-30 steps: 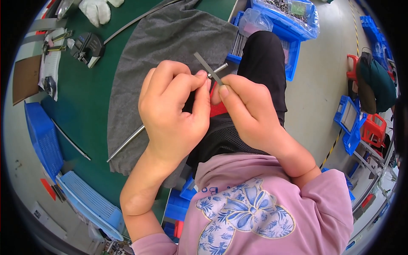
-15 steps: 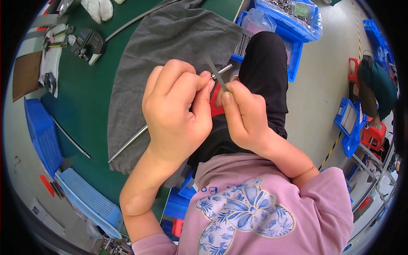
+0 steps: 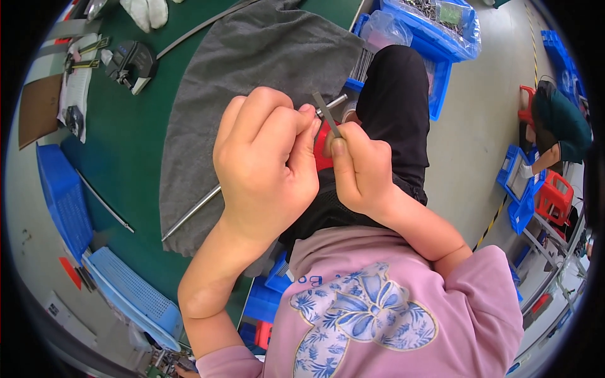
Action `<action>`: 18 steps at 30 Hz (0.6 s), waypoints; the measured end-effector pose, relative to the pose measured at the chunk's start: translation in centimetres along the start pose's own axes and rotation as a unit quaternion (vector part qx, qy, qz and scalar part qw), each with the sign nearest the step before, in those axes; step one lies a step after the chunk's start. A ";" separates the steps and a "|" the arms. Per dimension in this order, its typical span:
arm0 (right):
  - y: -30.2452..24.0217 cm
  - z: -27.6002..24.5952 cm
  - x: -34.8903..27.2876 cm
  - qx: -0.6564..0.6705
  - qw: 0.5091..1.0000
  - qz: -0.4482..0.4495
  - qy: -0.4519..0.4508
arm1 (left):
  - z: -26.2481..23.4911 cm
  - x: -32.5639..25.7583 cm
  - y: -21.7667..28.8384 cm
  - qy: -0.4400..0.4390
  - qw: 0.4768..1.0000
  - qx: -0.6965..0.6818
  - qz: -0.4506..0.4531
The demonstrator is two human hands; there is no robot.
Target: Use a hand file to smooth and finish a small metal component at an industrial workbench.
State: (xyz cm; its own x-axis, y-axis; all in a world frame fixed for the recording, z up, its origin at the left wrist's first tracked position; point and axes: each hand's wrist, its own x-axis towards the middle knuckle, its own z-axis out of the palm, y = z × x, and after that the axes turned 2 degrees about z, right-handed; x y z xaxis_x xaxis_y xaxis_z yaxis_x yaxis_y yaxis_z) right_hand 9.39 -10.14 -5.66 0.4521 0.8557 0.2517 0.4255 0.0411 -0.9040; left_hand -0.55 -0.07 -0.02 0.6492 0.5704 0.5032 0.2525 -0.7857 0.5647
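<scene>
My left hand (image 3: 268, 154) is closed round a thin, shiny metal rod (image 3: 192, 212). The rod slants under the hand, and its far end sticks out past my thumb and forefinger. In my right hand (image 3: 365, 169), thumb and bent fingers pinch a flat grey strip that looks like a small file (image 3: 326, 113). The strip crosses the rod close to its far end; whether the two touch I cannot tell. Below the hands a dark grey cloth (image 3: 201, 120) lies over the green table (image 3: 120, 183). The middle of the rod is hidden by my left hand.
A black digital micrometer (image 3: 133, 66) and white gloves (image 3: 148, 12) lie at the far left. Blue bins (image 3: 63, 195) and a light-blue basket (image 3: 132, 293) line the table's left. Beyond my knee stand blue crates (image 3: 441, 88) of metal parts. A co-worker (image 3: 558, 126) is at the right.
The file's tip has shifted slightly along with my right hand, which moved a little left. My left hand keeps its grip. At right, the co-worker's gloved hand now reaches to a blue tray.
</scene>
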 end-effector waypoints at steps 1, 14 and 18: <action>-0.1 0.0 0.2 0.007 1.000 -0.005 -0.001 | -0.1 0.0 0.0 0.000 1.000 0.001 0.007; -0.7 -0.1 0.3 0.020 1.000 0.020 -0.004 | 0.0 -0.1 0.1 -0.001 1.000 -0.008 0.000; -0.6 -0.2 0.4 0.034 0.999 0.009 -0.009 | 0.0 0.0 0.0 -0.008 1.000 -0.001 0.007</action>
State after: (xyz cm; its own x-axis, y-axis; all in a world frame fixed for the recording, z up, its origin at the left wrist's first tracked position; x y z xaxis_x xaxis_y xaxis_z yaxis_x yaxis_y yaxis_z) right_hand 9.53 -9.90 -4.97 0.4440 0.8660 0.2301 0.3640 0.0603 -0.9295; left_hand -0.56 -0.11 -0.05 0.6634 0.5558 0.5009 0.2418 -0.7928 0.5595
